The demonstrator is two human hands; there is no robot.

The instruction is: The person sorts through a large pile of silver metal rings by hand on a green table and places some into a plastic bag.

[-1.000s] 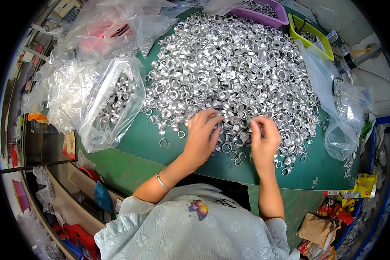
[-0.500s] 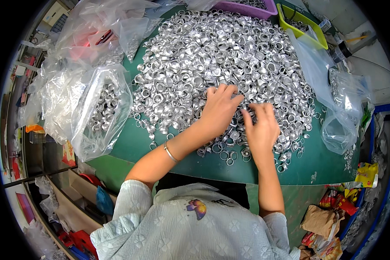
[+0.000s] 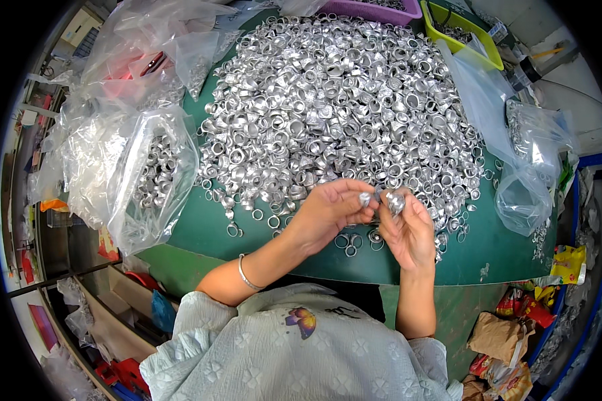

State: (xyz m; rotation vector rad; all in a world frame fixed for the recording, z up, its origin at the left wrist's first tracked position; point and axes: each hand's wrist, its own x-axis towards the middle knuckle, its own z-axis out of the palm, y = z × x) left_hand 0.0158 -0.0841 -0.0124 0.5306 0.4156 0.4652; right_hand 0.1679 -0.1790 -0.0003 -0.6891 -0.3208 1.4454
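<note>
Over the near edge of the ring pile (image 3: 341, 100), my left hand (image 3: 334, 208) and right hand (image 3: 413, 237) each pinch silvery rings (image 3: 395, 203), seemingly several, best kept loosely gripped and apart.

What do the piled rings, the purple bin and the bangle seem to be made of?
Rings: silvery metal, mostly shiny, judging by the bright glints; which metal, I can't tell.
Purple bin: probably plastic with a slight sheen, going by its even colour and smooth rim.
Bangle: likely smooth, polished metal, from its silvery highlights.
</note>
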